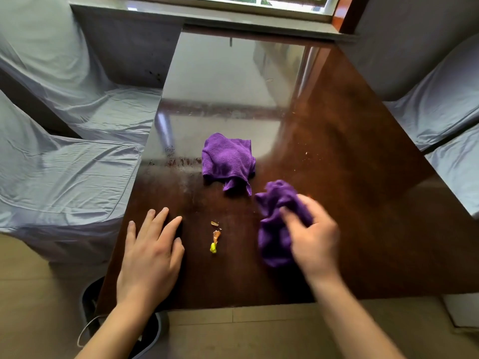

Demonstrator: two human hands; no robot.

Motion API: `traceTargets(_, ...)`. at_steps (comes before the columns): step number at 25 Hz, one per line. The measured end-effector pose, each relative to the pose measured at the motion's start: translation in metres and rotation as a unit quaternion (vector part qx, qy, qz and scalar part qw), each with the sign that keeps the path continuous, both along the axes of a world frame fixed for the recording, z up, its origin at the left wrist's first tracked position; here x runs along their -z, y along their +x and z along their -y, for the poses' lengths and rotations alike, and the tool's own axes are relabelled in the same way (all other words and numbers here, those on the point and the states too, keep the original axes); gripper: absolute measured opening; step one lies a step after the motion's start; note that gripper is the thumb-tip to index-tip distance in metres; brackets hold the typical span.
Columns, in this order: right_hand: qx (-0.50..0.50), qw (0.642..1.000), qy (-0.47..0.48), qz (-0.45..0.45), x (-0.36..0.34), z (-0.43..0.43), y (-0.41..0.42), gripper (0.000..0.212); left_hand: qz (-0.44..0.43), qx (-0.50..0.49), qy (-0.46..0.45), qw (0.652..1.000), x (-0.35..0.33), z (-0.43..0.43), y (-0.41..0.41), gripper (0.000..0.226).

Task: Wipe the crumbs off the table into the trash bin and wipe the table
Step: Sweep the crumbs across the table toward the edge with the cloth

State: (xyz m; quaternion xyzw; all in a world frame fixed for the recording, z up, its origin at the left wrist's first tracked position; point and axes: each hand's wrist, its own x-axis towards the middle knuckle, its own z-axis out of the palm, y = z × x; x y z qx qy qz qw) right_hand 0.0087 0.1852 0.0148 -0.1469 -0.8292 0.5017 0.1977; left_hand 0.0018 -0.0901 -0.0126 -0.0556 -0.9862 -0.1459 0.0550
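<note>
My right hand grips a crumpled purple cloth pressed on the dark glossy wooden table, near its front edge. A second purple cloth lies bunched just beyond it, toward the table's middle. My left hand rests flat on the table's front left part, fingers spread, holding nothing. Between my hands lie a few crumbs: a small tan bit, an orange scrap and a yellow-green piece. Tiny specks dot the right side. A dark trash bin stands on the floor under the table's front left corner, partly hidden by my left arm.
Chairs draped in pale blue-grey covers stand to the left and to the right of the table. A window sill runs along the far side. Smears mark the tabletop left of the far cloth. Tan floor tiles lie below.
</note>
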Motion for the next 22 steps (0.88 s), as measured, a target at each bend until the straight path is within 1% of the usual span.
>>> traceTargets(1,0.027,0.999,0.007,0.025,-0.003,-0.023,-0.007,0.031,-0.005,-0.002,0.003,1.0,0.001,0.0,-0.001,0.054)
traceTargets(4,0.061,0.984,0.126,0.108,-0.001,-0.05,-0.022,0.028,-0.018,-0.003,-0.002,1.0,0.005,-0.001,-0.001,0.053)
traceTargets(6,0.049,0.975,0.193,0.101,0.004,-0.032,-0.02,0.03,-0.02,-0.001,-0.004,1.0,0.008,-0.001,-0.002,0.052)
traceTargets(8,0.005,0.971,0.228,0.066,0.009,0.002,-0.01,0.032,-0.022,-0.004,-0.003,1.0,0.009,-0.001,-0.003,0.051)
traceTargets(11,-0.129,0.966,0.223,0.013,0.012,0.062,-0.002,0.032,-0.028,0.0,0.005,1.0,0.008,-0.001,-0.002,0.05)
traceTargets(13,-0.2,0.959,0.199,-0.001,0.01,0.087,-0.003,0.034,-0.034,-0.002,0.051,0.998,0.007,0.002,-0.002,0.05)
traceTargets(14,-0.207,0.966,0.154,0.001,0.008,0.088,-0.006,0.034,-0.036,-0.014,0.089,0.995,0.005,0.005,-0.002,0.049)
traceTargets(15,-0.199,0.976,0.09,0.008,0.006,0.081,-0.01,0.035,-0.037,-0.031,0.13,0.99,0.003,0.007,0.0,0.049)
traceTargets(16,-0.18,0.983,0.03,0.014,0.003,0.069,-0.013,0.034,-0.038,-0.048,0.166,0.984,0.001,0.009,0.001,0.05)
traceTargets(17,-0.164,0.986,-0.008,0.014,0.0,0.053,-0.018,0.033,-0.042,-0.061,0.192,0.979,-0.001,0.009,0.002,0.05)
traceTargets(19,-0.16,0.986,-0.025,0.024,-0.006,0.022,-0.029,0.029,-0.049,-0.067,0.213,0.973,-0.003,0.008,0.002,0.05)
traceTargets(20,-0.167,0.985,-0.012,0.04,-0.008,0.015,-0.035,0.028,-0.049,-0.069,0.218,0.972,-0.003,0.008,0.002,0.05)
traceTargets(22,-0.176,0.979,0.063,0.078,-0.006,0.02,-0.038,0.028,-0.048,-0.078,0.232,0.968,-0.005,0.009,0.003,0.051)
